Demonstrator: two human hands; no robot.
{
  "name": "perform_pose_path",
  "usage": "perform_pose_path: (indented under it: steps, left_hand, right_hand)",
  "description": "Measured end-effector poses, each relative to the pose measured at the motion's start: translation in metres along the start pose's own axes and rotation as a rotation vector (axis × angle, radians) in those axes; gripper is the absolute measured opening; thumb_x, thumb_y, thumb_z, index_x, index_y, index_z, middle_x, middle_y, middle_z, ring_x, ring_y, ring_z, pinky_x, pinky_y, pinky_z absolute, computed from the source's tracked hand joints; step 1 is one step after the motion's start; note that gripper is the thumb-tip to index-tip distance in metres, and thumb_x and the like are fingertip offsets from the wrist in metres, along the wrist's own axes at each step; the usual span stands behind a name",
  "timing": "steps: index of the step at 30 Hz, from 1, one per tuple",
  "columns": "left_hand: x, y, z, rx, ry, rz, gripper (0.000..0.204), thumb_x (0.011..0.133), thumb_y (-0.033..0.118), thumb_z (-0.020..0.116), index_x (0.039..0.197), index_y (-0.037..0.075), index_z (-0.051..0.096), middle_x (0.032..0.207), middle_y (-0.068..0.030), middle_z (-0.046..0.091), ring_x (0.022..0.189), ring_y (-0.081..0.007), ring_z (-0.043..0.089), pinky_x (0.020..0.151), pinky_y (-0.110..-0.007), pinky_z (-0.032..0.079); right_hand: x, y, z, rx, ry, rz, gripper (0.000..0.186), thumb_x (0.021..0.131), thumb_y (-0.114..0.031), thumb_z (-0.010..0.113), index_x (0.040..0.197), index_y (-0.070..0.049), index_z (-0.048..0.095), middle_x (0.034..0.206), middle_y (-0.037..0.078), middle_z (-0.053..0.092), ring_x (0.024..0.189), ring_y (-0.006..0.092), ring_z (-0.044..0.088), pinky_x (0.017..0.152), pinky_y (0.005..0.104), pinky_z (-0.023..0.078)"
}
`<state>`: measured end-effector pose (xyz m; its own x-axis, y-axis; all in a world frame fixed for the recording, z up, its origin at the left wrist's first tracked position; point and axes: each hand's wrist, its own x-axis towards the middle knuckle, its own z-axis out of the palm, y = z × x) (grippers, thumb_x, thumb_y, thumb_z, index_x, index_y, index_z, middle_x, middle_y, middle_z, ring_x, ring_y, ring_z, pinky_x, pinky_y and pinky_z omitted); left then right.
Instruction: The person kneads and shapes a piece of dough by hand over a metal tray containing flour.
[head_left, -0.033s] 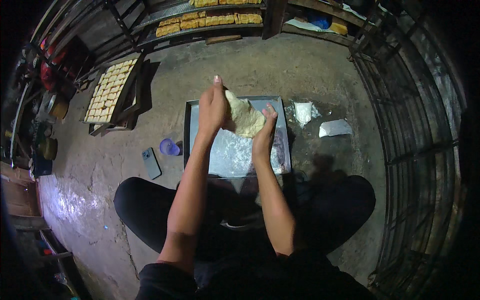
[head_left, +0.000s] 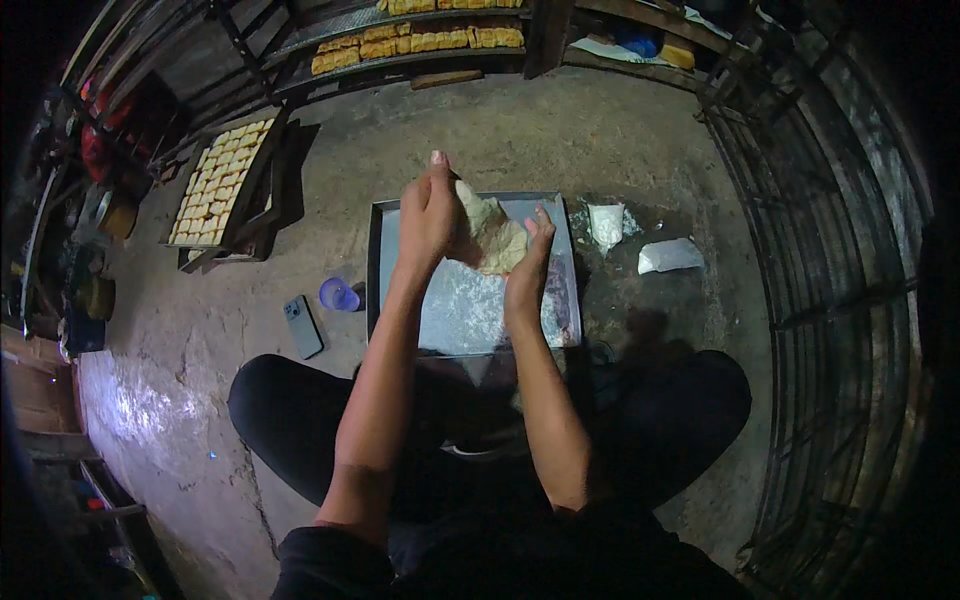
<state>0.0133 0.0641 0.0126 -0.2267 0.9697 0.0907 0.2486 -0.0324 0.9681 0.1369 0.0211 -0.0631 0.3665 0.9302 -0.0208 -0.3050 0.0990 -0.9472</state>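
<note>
A pale, lumpy piece of dough point(head_left: 486, 236) is lifted between my two hands over a square metal pan point(head_left: 456, 312) dusted with white powder. My left hand point(head_left: 428, 215) grips the dough's left side, thumb raised above it. On the other side, my right hand point(head_left: 530, 264) holds the dough with fingers curved up along its edge. The pan sits on the concrete floor in front of my crossed legs.
A phone point(head_left: 304, 326) and purple cup point(head_left: 338, 294) lie left of the pan, two white powder bags point(head_left: 606, 227) right. Stacked trays of pale rolls point(head_left: 218, 180) stand upper left. Shelves of baked bread point(head_left: 417, 61) line the back. Dark metal racks point(head_left: 830, 313) run along the right.
My fingers and the dough have shifted very slightly; otherwise the view looks the same.
</note>
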Motion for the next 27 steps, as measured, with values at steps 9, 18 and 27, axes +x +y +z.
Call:
perform_pose_path:
  steps: [9,18,27]
  left_hand:
    - [-0.009,0.033,-0.024,0.249,-0.329,0.248,0.036,0.091,0.025,0.067,0.114,-0.003,0.064,0.097,-0.024,0.071,0.09,-0.032,0.072,0.077,-0.037,0.055]
    - [-0.028,0.084,-0.044,0.042,-0.469,0.269,0.03,0.091,0.02,0.07,0.111,-0.003,0.067,0.092,-0.0119,0.073,0.084,-0.0147,0.067,0.075,-0.03,0.054]
    - [-0.011,0.069,-0.057,-0.036,-0.309,0.166,0.032,0.101,0.025,0.06,0.113,-0.004,0.067,0.096,-0.0055,0.072,0.085,-0.0087,0.063,0.076,-0.024,0.049]
  right_hand:
    - [-0.002,0.012,-0.004,0.114,-0.31,0.326,0.075,0.1,-0.066,0.032,0.144,-0.006,0.039,0.131,0.014,0.056,0.117,0.0247,0.059,0.09,0.0385,0.055]
    - [-0.005,0.016,-0.008,0.467,-0.237,0.352,0.079,0.095,-0.074,0.032,0.143,-0.012,0.042,0.133,0.014,0.055,0.12,0.0251,0.057,0.099,0.0453,0.049]
    - [-0.005,-0.056,-0.002,0.169,-0.311,0.187,0.042,0.089,-0.04,0.074,0.106,-0.003,0.066,0.08,0.003,0.068,0.063,0.011,0.063,0.06,0.0275,0.052]
